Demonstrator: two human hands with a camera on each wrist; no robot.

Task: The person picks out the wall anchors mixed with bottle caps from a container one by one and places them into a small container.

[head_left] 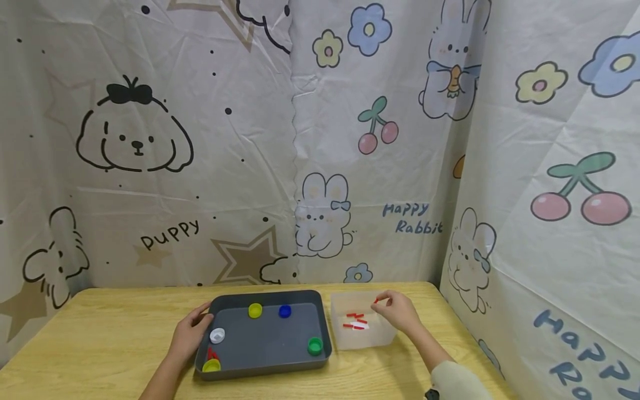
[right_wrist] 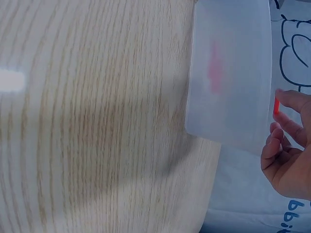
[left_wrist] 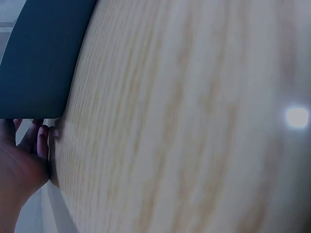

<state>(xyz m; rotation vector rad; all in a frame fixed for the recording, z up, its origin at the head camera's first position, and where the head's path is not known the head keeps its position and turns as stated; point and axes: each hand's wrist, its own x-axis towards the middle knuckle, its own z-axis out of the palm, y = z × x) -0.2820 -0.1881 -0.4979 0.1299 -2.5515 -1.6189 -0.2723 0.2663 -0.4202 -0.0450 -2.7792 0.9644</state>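
My right hand (head_left: 398, 314) pinches a small red stick (right_wrist: 277, 105) between thumb and fingertip, above the rim of a translucent plastic box (head_left: 365, 339). Inside that box lie several more red sticks (head_left: 361, 321) and a white piece. My left hand (head_left: 187, 333) grips the left rim of a dark grey tray (head_left: 265, 361), which also shows in the left wrist view. On the tray sit a white cap (head_left: 217, 335), a yellow cap (head_left: 255, 310), a blue cap (head_left: 285, 311) and a green cap (head_left: 315, 346). Some red sticks (head_left: 212, 354) lie beside another yellow cap (head_left: 211, 365) at its near left corner.
Tray and box stand side by side on a wood-grain table (head_left: 115, 328), a narrow gap between them. A printed cloth (head_left: 240, 183) with cartoon animals hangs behind the table and along its right side.
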